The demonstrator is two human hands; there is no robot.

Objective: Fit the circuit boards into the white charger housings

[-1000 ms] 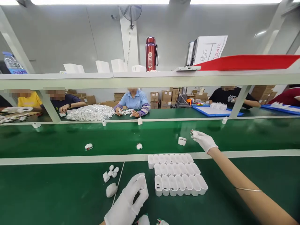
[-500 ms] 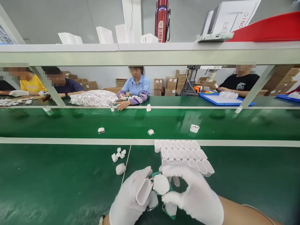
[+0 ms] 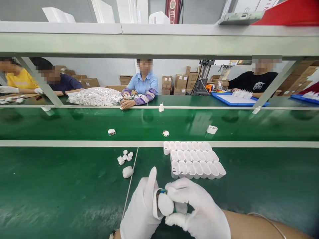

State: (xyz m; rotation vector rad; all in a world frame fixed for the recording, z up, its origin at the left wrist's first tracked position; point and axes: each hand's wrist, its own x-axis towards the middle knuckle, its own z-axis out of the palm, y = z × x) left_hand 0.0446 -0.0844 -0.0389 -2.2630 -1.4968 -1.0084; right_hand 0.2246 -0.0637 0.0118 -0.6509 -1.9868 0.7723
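Note:
Both my hands wear white gloves and meet low in the middle of the head view. My left hand [image 3: 142, 212] grips a white plastic shell. My right hand [image 3: 196, 209] presses a white capped part with a green circuit board [image 3: 165, 203] into that shell. Just beyond my hands stand rows of empty white shells [image 3: 194, 159] on the green table. Left of them lie a white cover [image 3: 127, 171] and a few small white pieces [image 3: 124, 156].
Three loose white parts ride the green conveyor belt [image 3: 74, 124]: one [image 3: 111, 132], another [image 3: 165, 133], and an open shell [image 3: 211, 129]. Across the belt sit several workers, with a heap of bagged white parts [image 3: 94, 97] and a blue tray [image 3: 239, 99]. A shelf [image 3: 159, 39] spans overhead.
My right hand came back from the belt carrying a capped board part and joined my left hand. The part now sits deeper in the shell. The camera tilted down.

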